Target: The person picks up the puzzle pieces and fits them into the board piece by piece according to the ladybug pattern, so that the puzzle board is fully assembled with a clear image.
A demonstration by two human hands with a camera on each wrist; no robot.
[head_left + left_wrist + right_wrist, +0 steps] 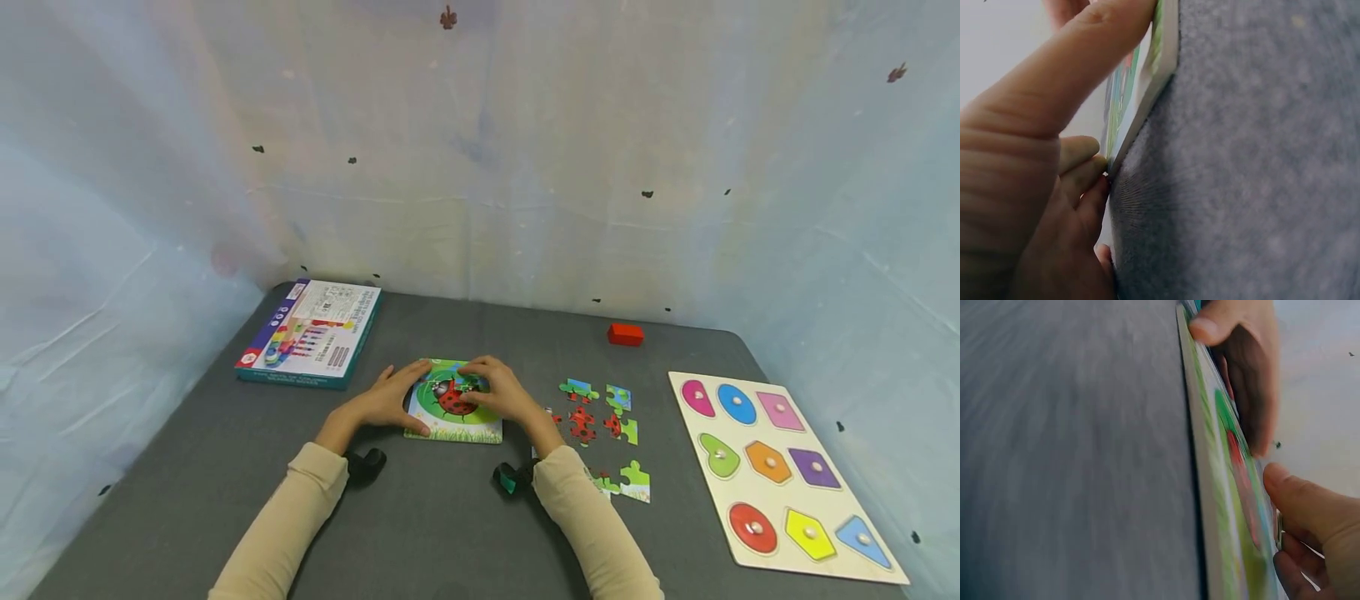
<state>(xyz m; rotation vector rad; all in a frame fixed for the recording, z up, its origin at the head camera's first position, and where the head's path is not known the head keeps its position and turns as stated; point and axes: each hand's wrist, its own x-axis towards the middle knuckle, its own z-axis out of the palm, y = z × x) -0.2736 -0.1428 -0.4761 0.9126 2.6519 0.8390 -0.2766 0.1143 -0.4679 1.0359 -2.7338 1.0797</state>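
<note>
A square ladybug puzzle board (453, 429) lies flat on the grey table between both hands. My left hand (386, 404) rests along its left side, thumb on the near left corner and straight fingers spread toward the far left corner. Over the right part of the board, my right hand (504, 392) pinches a small puzzle piece (1279, 530) between thumb and fingers. That piece shows only as a thin edge in the right wrist view, its picture hidden by the fingers. The ladybug (453, 400) is partly visible between the hands.
Several loose puzzle pieces (582, 423) lie right of the board, some behind the right forearm. Farther right is a wooden shape board (738, 454) with knobbed pieces. A red block (626, 334) sits at the back; a flat box (311, 333) lies back left.
</note>
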